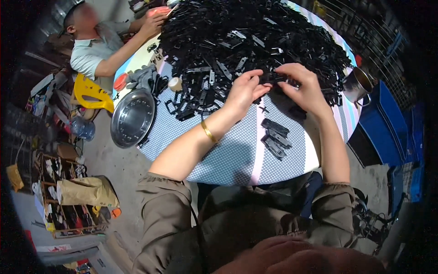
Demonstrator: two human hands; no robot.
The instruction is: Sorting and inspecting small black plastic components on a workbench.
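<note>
My left hand [244, 92], with a gold bracelet on its wrist, and my right hand [305, 87] face each other over the near edge of a big heap of black plastic parts [228, 41]. Between their fingertips is a small black plastic part [273, 77]. Fingers and thumb of each hand close in on it from either side. Its exact shape blends into the dark heap behind. Just below the hands, a few flat black parts [276, 137] lie grouped on the patterned tablecloth [219, 157].
A steel bowl [133, 118] sits at the table's left edge, near grey gloves [143, 76] and a tape roll [174, 84]. A metal mug [357, 85] stands at the right, beside blue bins [385, 123]. Across the table at left, another person [98, 50] works. A yellow chair [91, 93] stands nearby.
</note>
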